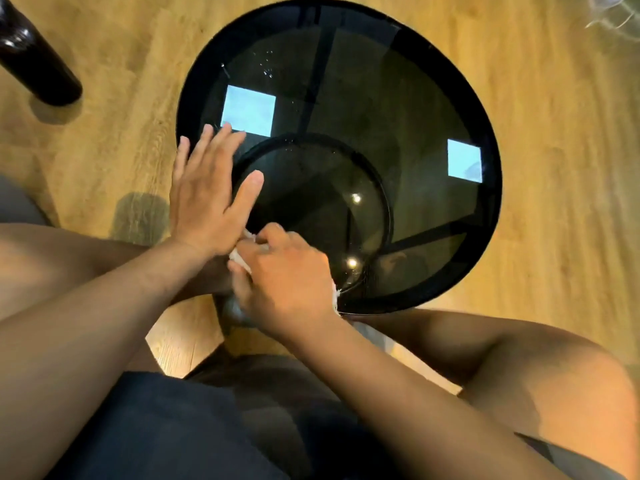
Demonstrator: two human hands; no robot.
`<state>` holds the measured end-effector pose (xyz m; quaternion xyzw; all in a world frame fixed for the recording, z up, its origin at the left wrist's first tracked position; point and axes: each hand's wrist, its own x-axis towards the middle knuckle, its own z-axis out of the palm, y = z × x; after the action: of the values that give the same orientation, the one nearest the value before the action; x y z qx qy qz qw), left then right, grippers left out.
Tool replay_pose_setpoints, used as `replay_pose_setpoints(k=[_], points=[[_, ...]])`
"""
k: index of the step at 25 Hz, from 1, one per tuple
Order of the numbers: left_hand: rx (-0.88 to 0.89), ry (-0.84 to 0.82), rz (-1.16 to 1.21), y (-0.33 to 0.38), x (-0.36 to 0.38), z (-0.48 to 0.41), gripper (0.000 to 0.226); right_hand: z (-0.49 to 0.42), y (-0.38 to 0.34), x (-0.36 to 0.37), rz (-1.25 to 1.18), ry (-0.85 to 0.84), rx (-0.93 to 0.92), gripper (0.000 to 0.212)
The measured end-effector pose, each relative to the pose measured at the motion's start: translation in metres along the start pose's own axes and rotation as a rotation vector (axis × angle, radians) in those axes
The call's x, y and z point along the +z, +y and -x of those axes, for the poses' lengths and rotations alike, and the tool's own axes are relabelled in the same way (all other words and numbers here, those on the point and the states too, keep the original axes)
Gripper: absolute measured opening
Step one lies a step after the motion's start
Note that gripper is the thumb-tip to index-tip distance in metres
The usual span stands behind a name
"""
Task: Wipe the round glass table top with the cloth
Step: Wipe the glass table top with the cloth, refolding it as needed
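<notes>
A round smoked-glass table top [398, 109] is filling the centre and upper right of the frame, standing on a wooden floor [561, 168] and reflecting two bright squares. At its lower-left edge a seated person is pressing a left hand [207, 199] flat, fingers spread and holding nothing. Just below, the right hand [284, 275] is curling tightly around a white cloth [240, 259], bunched against the glass rim.
</notes>
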<state>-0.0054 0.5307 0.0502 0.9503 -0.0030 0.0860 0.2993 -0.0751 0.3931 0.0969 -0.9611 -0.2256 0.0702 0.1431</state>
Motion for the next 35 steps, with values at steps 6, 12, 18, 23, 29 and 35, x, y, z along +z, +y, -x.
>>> replay_pose_setpoints(k=[6, 12, 18, 23, 29, 35], points=[[-0.075, 0.018, 0.057, 0.009, 0.005, 0.003, 0.055, 0.002, 0.115, -0.033, 0.097, 0.056, 0.068, 0.032], [-0.069, 0.031, -0.04, 0.006, 0.011, 0.002, 0.056, -0.062, 0.287, -0.098, 0.328, 0.192, 0.467, 0.045], [-0.077, 0.057, -0.014, 0.007, 0.011, 0.003, 0.052, -0.102, 0.308, -0.099, 0.226, 0.325, 0.784, 0.057], [-0.062, 0.041, -0.018, 0.007, 0.008, 0.003, 0.052, -0.076, 0.16, -0.056, 0.152, 0.204, 0.482, 0.04], [-0.049, 0.047, -0.035, 0.01, 0.008, 0.004, 0.055, 0.036, 0.041, -0.011, -0.047, 0.018, -0.082, 0.038], [-0.054, 0.046, -0.023, 0.009, 0.009, 0.004, 0.056, 0.038, 0.203, -0.064, 0.202, 0.082, 0.255, 0.036]])
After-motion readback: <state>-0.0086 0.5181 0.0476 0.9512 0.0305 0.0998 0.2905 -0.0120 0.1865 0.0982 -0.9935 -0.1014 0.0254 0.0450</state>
